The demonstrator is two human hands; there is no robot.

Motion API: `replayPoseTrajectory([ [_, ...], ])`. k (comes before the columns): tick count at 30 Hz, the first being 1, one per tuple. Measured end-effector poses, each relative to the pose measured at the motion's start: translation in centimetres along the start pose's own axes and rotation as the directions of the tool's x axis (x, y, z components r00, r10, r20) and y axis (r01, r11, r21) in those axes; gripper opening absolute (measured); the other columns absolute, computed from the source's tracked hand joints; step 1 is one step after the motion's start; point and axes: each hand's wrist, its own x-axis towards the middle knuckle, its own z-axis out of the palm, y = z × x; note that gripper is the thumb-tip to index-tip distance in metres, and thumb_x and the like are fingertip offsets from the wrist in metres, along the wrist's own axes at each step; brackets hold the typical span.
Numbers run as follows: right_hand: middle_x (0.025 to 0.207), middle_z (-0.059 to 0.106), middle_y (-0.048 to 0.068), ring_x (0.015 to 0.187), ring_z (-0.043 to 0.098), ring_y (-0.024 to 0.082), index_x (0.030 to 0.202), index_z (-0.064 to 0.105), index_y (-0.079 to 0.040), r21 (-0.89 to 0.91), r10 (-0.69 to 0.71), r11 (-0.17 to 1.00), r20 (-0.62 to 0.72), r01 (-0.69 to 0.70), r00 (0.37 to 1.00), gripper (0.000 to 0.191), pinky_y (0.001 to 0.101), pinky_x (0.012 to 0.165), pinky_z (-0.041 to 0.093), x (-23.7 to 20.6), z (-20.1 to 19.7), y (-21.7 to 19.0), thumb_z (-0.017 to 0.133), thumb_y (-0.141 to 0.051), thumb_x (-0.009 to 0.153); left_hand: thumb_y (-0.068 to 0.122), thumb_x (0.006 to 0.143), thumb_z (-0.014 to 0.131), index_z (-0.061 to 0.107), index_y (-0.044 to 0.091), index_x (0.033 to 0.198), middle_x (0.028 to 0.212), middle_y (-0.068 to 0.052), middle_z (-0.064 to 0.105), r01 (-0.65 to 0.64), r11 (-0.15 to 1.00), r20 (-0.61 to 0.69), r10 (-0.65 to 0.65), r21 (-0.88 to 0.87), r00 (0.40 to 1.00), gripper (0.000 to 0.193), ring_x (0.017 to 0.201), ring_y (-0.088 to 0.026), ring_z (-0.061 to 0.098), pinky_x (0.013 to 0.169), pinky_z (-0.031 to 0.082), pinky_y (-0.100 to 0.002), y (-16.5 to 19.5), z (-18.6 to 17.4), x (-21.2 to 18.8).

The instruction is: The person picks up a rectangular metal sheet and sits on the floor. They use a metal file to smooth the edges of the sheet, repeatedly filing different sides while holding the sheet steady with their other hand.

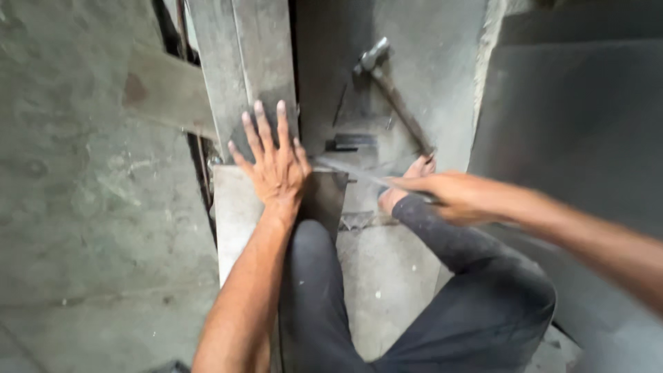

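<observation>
My left hand (275,162) lies flat with fingers spread on a grey metal sheet (238,207) on the floor, pressing near where it meets another upright sheet piece (242,62). My right hand (459,197) grips a thin metal tool (345,169), blurred by motion, whose tip reaches toward my left hand. A hammer (394,93) with a wooden handle lies on the floor just beyond. My legs in dark trousers (442,290) are folded under me, one bare foot (407,183) beside the tool.
The concrete floor (90,207) spreads to the left. A large dark metal sheet (580,124) lies on the right. A small dark metal piece (352,141) sits near the hammer handle. A wooden plank (166,90) lies at upper left.
</observation>
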Motion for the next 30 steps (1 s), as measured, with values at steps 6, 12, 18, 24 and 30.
replayPoseTrajectory([
  [6, 0.099, 0.076, 0.021, 0.101, 0.073, 0.03, 0.158, 0.042, -0.03, -0.112, 0.462, 0.886, 0.112, -0.451, 0.88, 0.072, 0.0404, 0.112, 0.038, 4.0, 0.9, -0.6, 0.059, -0.021, 0.088, 0.034, 0.103, 0.052, 0.03, 0.028, 0.166, 0.173, -0.007, 0.02, 0.027, 1.0, -0.027, -0.027, -0.013, 0.999, 0.067, 0.159, -0.031, 0.017, 0.122, 0.012, -0.07, -0.1, 0.0, -0.1],
  [12, 0.11, 0.076, 0.013, 0.109, 0.071, 0.03, 0.154, 0.049, -0.039, 0.008, 0.506, 0.856, 0.189, -0.516, 0.842, 0.074, 0.0441, 0.1, 0.049, -0.2, -0.1, -1.3, 0.059, -0.025, 0.082, 0.032, 0.105, 0.051, 0.03, 0.026, 0.168, 0.175, -0.008, 0.019, 0.038, 0.999, 0.03, -0.037, -0.028, 0.999, 0.066, 0.161, -0.032, 0.016, 0.124, 0.01, -0.069, -0.1, 0.1, -0.1],
  [18, 0.111, 0.077, 0.014, 0.113, 0.066, 0.04, 0.16, 0.04, -0.033, -0.152, 0.413, 0.906, 0.12, -0.394, 0.903, 0.075, 0.0716, 0.111, 0.017, 5.9, 1.4, -0.5, 0.062, -0.017, 0.09, 0.032, 0.101, 0.05, 0.031, 0.026, 0.165, 0.172, -0.008, 0.023, 0.054, 0.997, 0.021, -0.053, -0.049, 0.998, 0.067, 0.159, -0.031, 0.018, 0.121, 0.009, -0.068, -0.1, 0.2, -0.1],
  [24, 0.118, 0.078, 0.01, 0.117, 0.073, 0.031, 0.162, 0.047, -0.038, -0.005, 0.44, 0.892, 0.235, -0.452, 0.867, 0.071, 0.0495, 0.107, 0.043, 2.6, 0.0, -0.8, 0.06, -0.021, 0.094, 0.033, 0.107, 0.049, 0.031, 0.024, 0.167, 0.173, -0.008, 0.021, 0.035, 0.999, -0.031, -0.036, -0.036, 0.999, 0.063, 0.161, -0.03, 0.018, 0.125, 0.009, -0.068, -0.1, 0.4, -0.1],
  [30, 0.115, 0.076, 0.016, 0.105, 0.072, 0.035, 0.156, 0.044, -0.029, 0.114, 0.359, 0.921, 0.129, -0.373, 0.924, 0.071, 0.042, 0.09, 0.052, 0.5, 0.2, -0.2, 0.056, -0.017, 0.088, 0.033, 0.105, 0.048, 0.032, 0.025, 0.166, 0.174, -0.008, 0.021, 0.023, 0.998, 0.047, -0.021, -0.055, 0.999, 0.063, 0.161, -0.03, 0.017, 0.124, 0.008, -0.068, -0.1, 0.5, -0.2],
])
